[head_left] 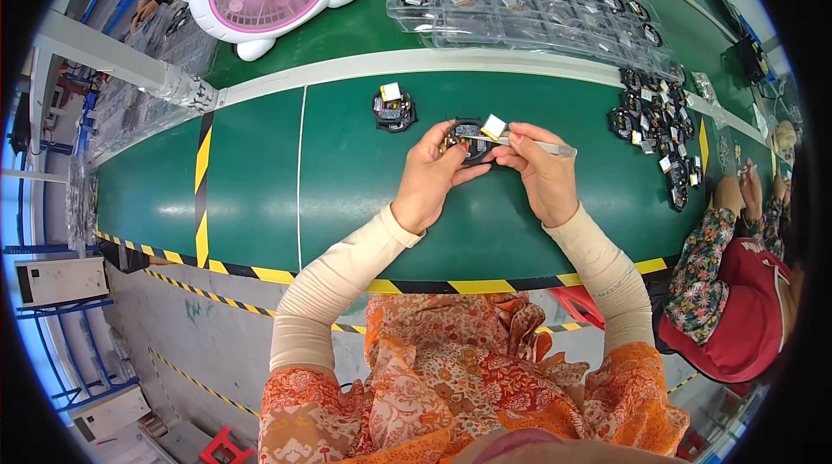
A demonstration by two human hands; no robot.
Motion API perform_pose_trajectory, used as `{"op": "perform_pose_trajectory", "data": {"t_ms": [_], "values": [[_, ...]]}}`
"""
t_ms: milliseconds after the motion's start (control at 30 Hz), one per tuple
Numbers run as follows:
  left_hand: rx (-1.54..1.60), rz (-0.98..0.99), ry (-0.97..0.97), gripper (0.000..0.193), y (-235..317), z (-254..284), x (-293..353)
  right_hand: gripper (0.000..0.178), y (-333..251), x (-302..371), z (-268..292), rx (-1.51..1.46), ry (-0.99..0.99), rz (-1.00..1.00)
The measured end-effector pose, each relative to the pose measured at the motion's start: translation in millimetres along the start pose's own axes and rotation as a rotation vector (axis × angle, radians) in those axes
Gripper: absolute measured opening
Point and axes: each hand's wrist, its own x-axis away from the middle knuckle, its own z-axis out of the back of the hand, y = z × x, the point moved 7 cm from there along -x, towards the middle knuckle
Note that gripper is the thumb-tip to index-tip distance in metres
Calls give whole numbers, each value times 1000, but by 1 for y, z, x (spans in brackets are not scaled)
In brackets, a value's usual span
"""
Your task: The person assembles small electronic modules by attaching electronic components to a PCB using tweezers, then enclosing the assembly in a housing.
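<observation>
the left hand (431,171) is closed on the left rim of a round black module (474,150), fingers and thumb pinching its edge, likely to keep it steady with its face open to view. the module is held just above the green table (355,221), in front of the person's chest, which probably suits close work. the right hand (546,174) is clamped on silver tweezers (559,149), their slim end pointing left over the module; whether the tips touch it is too small to tell. a white block (494,125) stands at the module's far right side, near the right fingertips, perhaps tipped aside to leave the parts reachable.

a second module (394,109) lies just left and far, apart from the hands, seemingly within easy reach. a pile of modules (646,113) sits farther right, leaving room around the hands; clear trays (485,26) stand beyond the rail (347,72).
</observation>
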Motion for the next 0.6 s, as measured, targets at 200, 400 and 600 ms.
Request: {"op": "perform_pose_trajectory", "data": {"t_ms": [200,400,600], "values": [[-9,-57,5,26,1,1,1,23,0,3,-1,-34,-24,4],[29,-15,-29,27,3,1,-1,26,-6,2,-6,19,-28,20],[149,40,-17,25,6,9,-5,31,-15,4,-3,31,14,169]]}}
